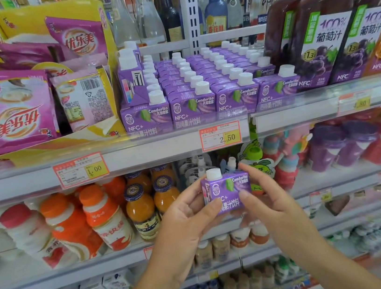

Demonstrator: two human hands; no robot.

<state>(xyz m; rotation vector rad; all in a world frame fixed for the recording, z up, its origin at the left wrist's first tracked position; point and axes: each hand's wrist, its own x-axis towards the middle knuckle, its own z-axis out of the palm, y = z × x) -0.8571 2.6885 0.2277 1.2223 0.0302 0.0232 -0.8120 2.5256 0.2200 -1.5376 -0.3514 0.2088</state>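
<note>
While it is held in mid-air before the lower shelves, the purple juice carton (226,192) stands upright, white cap at twelve o'clock. The left hand (183,226) at eight o'clock and the right hand (269,204) at four pinch it, thumbs across its front. It is probably light, its card denting if squeezed, so the flat sides seem safest. Matching cartons (191,90) fill the shelf (160,148) at twelve, with orange bottles (92,221) at nine.
</note>
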